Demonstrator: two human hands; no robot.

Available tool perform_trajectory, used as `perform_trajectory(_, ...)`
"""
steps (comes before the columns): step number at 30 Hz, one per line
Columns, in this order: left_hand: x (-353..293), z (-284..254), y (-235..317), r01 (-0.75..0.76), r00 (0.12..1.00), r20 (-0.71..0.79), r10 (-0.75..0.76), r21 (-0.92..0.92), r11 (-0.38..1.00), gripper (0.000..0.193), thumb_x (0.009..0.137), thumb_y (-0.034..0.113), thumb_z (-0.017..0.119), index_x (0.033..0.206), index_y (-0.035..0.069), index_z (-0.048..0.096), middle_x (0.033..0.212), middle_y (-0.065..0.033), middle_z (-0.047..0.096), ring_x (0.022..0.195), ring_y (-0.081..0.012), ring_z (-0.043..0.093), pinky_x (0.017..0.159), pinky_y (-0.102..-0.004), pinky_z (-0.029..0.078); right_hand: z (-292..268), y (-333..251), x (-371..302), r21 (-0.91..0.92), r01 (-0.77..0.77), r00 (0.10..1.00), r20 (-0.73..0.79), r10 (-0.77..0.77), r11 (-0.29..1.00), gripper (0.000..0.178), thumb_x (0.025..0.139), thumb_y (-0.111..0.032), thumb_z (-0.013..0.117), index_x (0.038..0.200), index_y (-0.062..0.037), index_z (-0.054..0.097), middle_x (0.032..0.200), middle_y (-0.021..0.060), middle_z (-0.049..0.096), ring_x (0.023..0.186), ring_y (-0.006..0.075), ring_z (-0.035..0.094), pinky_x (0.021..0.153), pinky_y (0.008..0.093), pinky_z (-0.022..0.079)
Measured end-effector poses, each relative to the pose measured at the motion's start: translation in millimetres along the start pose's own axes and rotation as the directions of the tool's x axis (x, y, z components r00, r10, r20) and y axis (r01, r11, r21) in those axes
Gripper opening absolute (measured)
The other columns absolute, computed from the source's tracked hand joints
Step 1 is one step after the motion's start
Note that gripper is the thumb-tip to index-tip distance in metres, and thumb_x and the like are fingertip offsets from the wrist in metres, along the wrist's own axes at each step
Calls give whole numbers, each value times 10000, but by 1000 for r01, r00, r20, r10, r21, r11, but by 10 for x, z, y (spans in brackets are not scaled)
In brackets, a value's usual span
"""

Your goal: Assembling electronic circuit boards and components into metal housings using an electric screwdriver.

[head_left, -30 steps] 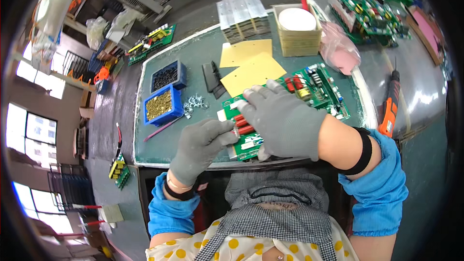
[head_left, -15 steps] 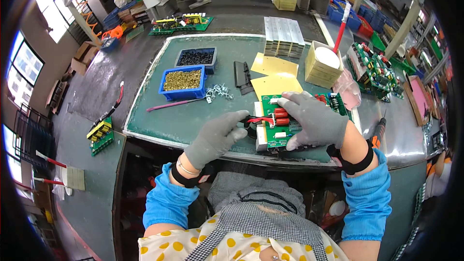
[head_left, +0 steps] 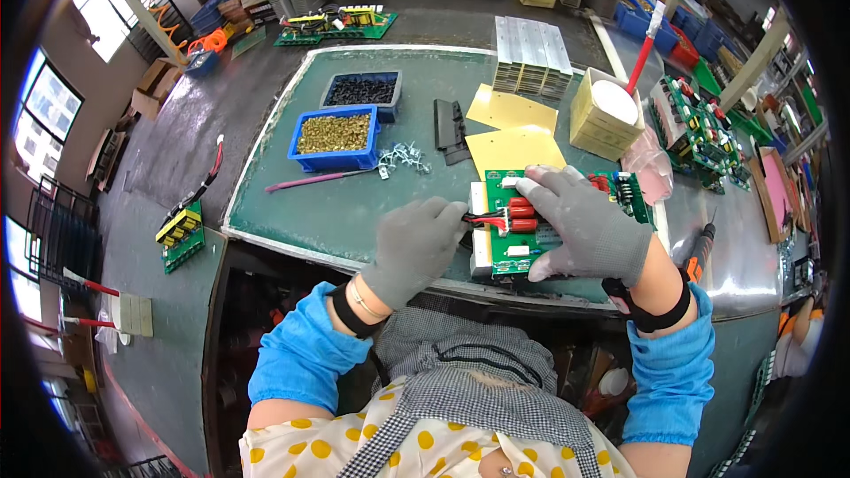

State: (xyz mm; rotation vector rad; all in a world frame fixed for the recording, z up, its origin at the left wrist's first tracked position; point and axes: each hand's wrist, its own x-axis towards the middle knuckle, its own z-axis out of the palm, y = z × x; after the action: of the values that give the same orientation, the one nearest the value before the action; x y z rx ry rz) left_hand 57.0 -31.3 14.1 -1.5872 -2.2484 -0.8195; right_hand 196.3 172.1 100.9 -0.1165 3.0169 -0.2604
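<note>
A green circuit board (head_left: 500,252) lies near the table's front edge, with red cylindrical components (head_left: 522,214) and a white block-like part (head_left: 480,239) along its left side. Over the board's middle, my right hand (head_left: 589,230) in a grey glove rests with fingers and thumb spread, touching its top. Gloved in grey too, my left hand (head_left: 414,243) pinches a bundle of red and black wires (head_left: 482,219) just off the board's left edge. The ends of the wires are hidden behind its fingers.
Farther back are a blue bin of brass-coloured parts (head_left: 335,137), a bin of black parts (head_left: 363,93), loose metal clips (head_left: 403,159), a purple pen-like tool (head_left: 317,181), yellow sheets (head_left: 513,150) and stacked metal plates (head_left: 531,57). An orange-handled screwdriver (head_left: 699,254) lies right.
My left hand has shifted right and its fingers have closed together around the wires. The right hand stays on the board. The whole view has shifted slightly.
</note>
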Motion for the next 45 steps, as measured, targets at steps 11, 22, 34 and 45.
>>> perform_trajectory(11, -187, 111, 292, -63, 997, 66, 45, 314, 947, 348, 736, 100, 604, 1070, 5, 621, 786, -59, 529, 686, -225, 583, 559, -348, 473, -38, -77, 38, -36, -62, 997, 51, 64, 997, 1015, 622, -473, 862, 1402, 21, 440, 1439, 246, 418, 1325, 425, 406, 1116, 448, 346)
perform_trajectory(22, -163, 188, 220, 69, 995, 74, -74, 63, 996, 449, 762, 93, 622, 1193, -11, 552, 904, -100, 557, 829, -276, 609, 667, -387, 514, -24, -74, 35, 4, -63, 997, 32, 63, 998, 1035, 598, -469, 871, 1409, -2, 428, 1425, 245, 437, 1298, 433, 438, 1103, 456, 371)
perform_trajectory(34, 81, -203, -331, 159, 972, 205, -114, -216, 963, 453, 839, 221, 633, 1255, 66, 545, 1101, -149, 645, 1001, -340, 643, 818, -432, 526, -65, -91, 14, 23, -130, 991, 22, 130, 991, 1046, 644, -557, 820, 1416, 14, 405, 1436, 265, 420, 1294, 447, 438, 1099, 449, 375)
perform_trajectory(45, 959, -582, -1704, 305, 744, 522, -416, 288, 908, 372, 722, 271, 774, 1025, 73, 687, 998, -154, 699, 988, -343, 659, 847, -431, 514, -42, -66, -2, -1, -128, 991, 47, 128, 992, 1046, 669, -563, 804, 1421, 31, 385, 1443, 279, 400, 1345, 451, 377, 1140, 477, 304)
